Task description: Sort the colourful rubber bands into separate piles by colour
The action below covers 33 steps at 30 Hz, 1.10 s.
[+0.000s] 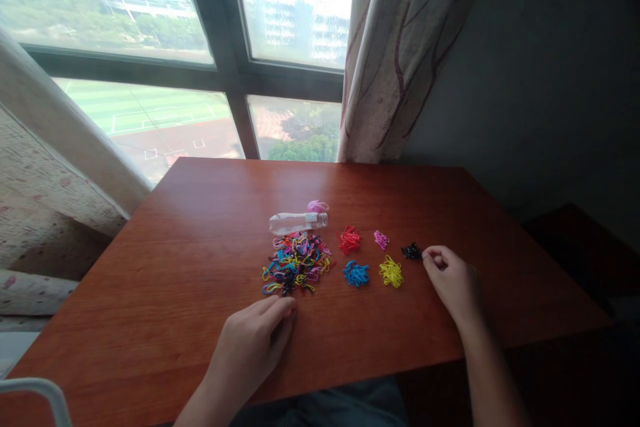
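Small coloured loops, too small to tell if bands or plastic clips, lie on the table in a mixed pile (pixel 299 257). To its right are sorted heaps: red loops (pixel 349 239), blue loops (pixel 356 273), pink loops (pixel 381 239), yellow loops (pixel 391 271) and black loops (pixel 411 251). My left hand (pixel 257 337) rests at the near edge of the mixed pile, fingers curled together; what they hold, if anything, is hidden. My right hand (pixel 450 280) has thumb and forefinger pinched at the right edge of the black heap. Whatever sits in that pinch is too small to make out.
Behind the mixed pile a clear plastic bottle (pixel 295 222) lies on its side, with a pink object (pixel 318 206) just beyond its neck. The wooden table (pixel 200 227) reaches to a window with curtains (pixel 395 47). A white curved bar (pixel 37 385) stands at lower left.
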Tool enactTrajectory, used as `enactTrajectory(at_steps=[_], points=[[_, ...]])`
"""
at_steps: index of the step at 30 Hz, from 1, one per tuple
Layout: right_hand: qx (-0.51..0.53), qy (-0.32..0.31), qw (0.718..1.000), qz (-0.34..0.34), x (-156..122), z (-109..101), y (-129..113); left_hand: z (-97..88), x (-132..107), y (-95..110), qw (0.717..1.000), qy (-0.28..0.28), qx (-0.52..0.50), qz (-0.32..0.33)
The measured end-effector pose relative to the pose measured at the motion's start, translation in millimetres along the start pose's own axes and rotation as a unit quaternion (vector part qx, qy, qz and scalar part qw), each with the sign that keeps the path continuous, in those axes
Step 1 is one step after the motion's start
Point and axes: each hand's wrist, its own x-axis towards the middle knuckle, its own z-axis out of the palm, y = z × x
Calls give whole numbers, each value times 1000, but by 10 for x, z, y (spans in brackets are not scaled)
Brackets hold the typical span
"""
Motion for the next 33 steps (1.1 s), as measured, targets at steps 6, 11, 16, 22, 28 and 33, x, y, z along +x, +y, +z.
enactTrajectory(at_steps=[6, 11, 16, 22, 28, 33], points=[[9, 13, 1000, -4, -43, 32, -85, -12, 4, 9, 1000, -8, 5, 0], [40, 37, 998, -21, -184, -11, -266, 3, -4, -6, 1000, -19, 12, -2], [137, 0, 988, -72, -580, 107, -694, 19, -3, 9, 999, -23, 32, 1], [201, -139, 954, -172, -1073, 438, -1224, 50, 65, 48, 998, -19, 53, -4], [177, -136, 954, -199, -1113, 496, -1292, 7, 210, 67, 997, 24, 69, -24], [174, -146, 953, -201, -1111, 473, -1281, -18, 303, 45, 995, 35, 85, -43]])
